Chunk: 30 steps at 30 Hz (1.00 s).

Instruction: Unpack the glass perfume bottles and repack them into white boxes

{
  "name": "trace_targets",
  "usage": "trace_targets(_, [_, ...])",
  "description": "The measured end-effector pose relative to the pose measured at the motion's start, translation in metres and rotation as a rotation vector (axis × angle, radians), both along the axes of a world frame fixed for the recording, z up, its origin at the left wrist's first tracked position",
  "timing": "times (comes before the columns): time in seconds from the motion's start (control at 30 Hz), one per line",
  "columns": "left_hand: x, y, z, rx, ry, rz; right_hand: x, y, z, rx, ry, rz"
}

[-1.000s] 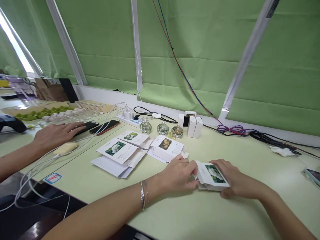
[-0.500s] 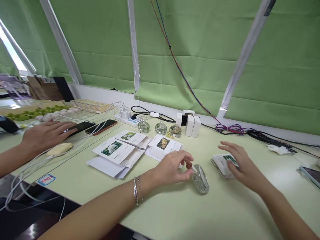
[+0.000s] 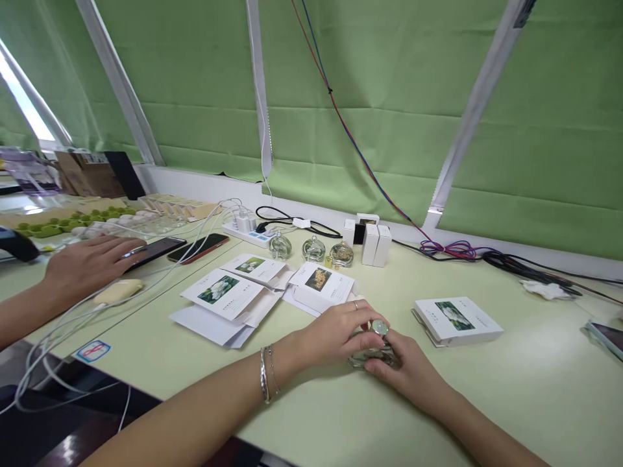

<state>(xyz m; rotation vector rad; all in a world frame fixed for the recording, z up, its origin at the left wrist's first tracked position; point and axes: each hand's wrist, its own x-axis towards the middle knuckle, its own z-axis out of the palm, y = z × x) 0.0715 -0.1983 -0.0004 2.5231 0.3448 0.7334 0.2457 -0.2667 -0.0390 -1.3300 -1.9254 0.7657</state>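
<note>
A clear glass perfume bottle (image 3: 372, 355) is between my two hands, low over the table, partly covered by fingers. With thumb and fingers, my left hand (image 3: 333, 334) pinches it near its round pale-green top (image 3: 380, 327). My right hand (image 3: 416, 370) is closed around the bottle's right side. To the right lies a white box (image 3: 460, 321) printed with a white flower. Left of my hands are opened flat boxes with flower pictures, among them a yellow-flower box (image 3: 321, 280) and a white-flower box (image 3: 221, 292).
Behind stand three similar glass bottles (image 3: 313, 249) and small white boxes (image 3: 376, 246). A power strip (image 3: 248, 233) and cables run along the wall. At left, another person's hand (image 3: 92, 263) rests by a black phone (image 3: 158, 251); a second phone (image 3: 198, 248) lies alongside. Another phone (image 3: 606, 342) sits far right.
My right hand has left the white-flower box and moved left onto the bottle. The bottle, hanging tilted from my left hand before, is now turned, its top facing up toward me.
</note>
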Motion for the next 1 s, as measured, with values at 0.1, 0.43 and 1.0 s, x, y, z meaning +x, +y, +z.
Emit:
trace_targets(0.1, [0.001, 0.000, -0.002, 0.003, 0.008, 0.011, 0.000, -0.001, -0.001, 0.021, 0.005, 0.022])
trace_targets(0.43, [0.007, -0.006, -0.013, -0.091, -0.304, 0.096, -0.001, 0.000, -0.002, 0.065, -0.028, 0.047])
trace_targets(1.0, [0.002, 0.000, -0.009, 0.322, 0.393, -0.062, 0.040, 0.016, -0.002, 0.160, -0.299, -0.320])
